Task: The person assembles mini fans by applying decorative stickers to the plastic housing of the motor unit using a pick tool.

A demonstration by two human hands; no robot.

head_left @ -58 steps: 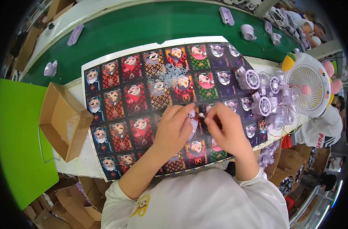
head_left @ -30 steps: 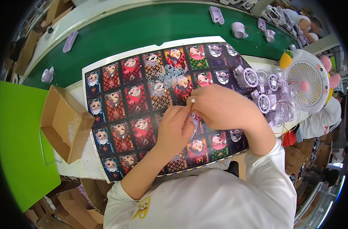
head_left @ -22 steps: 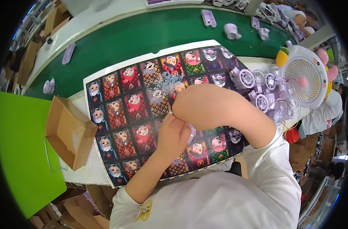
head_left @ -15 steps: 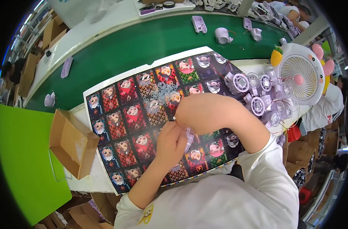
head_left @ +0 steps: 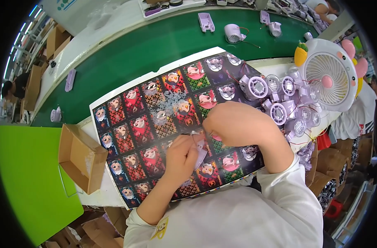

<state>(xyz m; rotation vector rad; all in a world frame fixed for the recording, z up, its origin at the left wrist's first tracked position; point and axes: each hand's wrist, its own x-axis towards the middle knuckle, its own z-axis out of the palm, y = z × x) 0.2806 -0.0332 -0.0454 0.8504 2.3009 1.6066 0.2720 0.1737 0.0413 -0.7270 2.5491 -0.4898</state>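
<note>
My left hand [head_left: 181, 157] is closed around a lilac plastic part [head_left: 201, 153], a small housing tilted over the printed sheet. Much of that part is hidden by the fingers. Just to its right, my right hand [head_left: 226, 124] is bent in with curled fingers. Its fingertips are out of sight under the hand, so what they pinch cannot be made out. Beyond both hands, a loose pile of small clear rings [head_left: 169, 103] lies on the dark sheet [head_left: 157, 134] with its rows of cartoon pictures.
Lilac motor housings [head_left: 278, 113] with wires crowd the right side, beside a white fan [head_left: 327, 76]. An open cardboard box [head_left: 78, 159] stands at the left. Behind runs a green conveyor belt [head_left: 143, 51] carrying scattered lilac parts. A person in white is at the far right.
My right hand has drawn away to the right from the left hand, uncovering more of the lilac part. The left hand has shifted slightly left. The view has tilted a little.
</note>
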